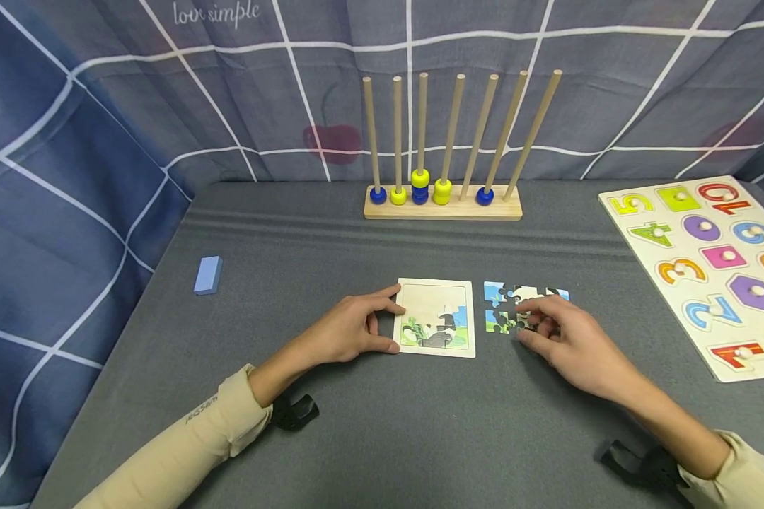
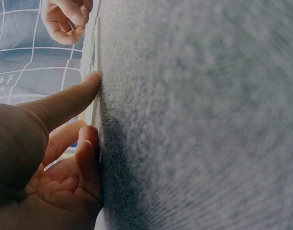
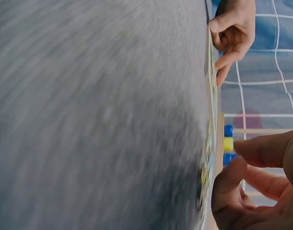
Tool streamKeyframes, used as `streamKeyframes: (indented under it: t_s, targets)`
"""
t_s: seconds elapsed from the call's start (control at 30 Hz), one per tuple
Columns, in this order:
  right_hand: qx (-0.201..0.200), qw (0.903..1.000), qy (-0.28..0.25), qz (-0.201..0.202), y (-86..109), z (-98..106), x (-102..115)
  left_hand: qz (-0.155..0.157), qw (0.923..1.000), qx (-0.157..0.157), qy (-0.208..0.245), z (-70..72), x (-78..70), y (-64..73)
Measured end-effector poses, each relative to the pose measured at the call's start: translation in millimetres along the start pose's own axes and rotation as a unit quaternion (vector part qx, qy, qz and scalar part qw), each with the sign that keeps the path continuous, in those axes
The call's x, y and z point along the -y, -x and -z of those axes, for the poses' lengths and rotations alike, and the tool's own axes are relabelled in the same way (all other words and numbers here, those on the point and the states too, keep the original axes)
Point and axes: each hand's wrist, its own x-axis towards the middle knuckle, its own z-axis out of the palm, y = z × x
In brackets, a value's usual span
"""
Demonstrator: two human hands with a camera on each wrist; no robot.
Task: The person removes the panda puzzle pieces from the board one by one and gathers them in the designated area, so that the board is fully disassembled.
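A square wooden puzzle board (image 1: 428,297) lies flat, with several panda-picture pieces (image 1: 448,332) fitted in its lower and right part. My left hand (image 1: 351,326) holds it at the left edge, thumb by the near corner and fingers further up that side. In the left wrist view, the thumb's tip is right at the board's thin edge. Loose jigsaw pieces (image 1: 495,291) lie grouped to the right of the board. Over them hovers my right hand (image 1: 566,341), its thumb and forefinger bent and apart, with no piece showing between them. It partly hides the group.
Behind stands a wooden rack (image 1: 442,206) of upright pegs with blue and yellow beads. A number-and-shape peg board (image 1: 662,290) lies at the right. A blue block (image 1: 208,275) rests at the left on the grey cloth. Checked curtains (image 1: 261,99) hang behind.
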Motion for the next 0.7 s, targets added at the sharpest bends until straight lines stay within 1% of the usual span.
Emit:
streamKeyframes:
  t_s: [0.17,0.3,0.53,0.7]
  targets:
    - [0.041,0.9967,-0.070,0.002,-4.8,-10.9,9.2,0.002,1.0000,0.000,0.001,0.2,-0.3,0.1]
    - [0.067,0.9923,-0.104,-0.008,-9.8,-19.2,17.1,0.003,1.0000,0.002,0.003,0.3,-0.6,1.0]
    - [0.076,0.9914,-0.106,0.004,-23.6,-36.4,29.8,0.004,1.0000,0.004,0.004,0.5,0.4,1.1]
    - [0.075,0.9946,-0.070,0.008,-33.8,-46.9,33.2,0.007,0.9999,0.007,-0.003,0.7,0.1,-0.2]
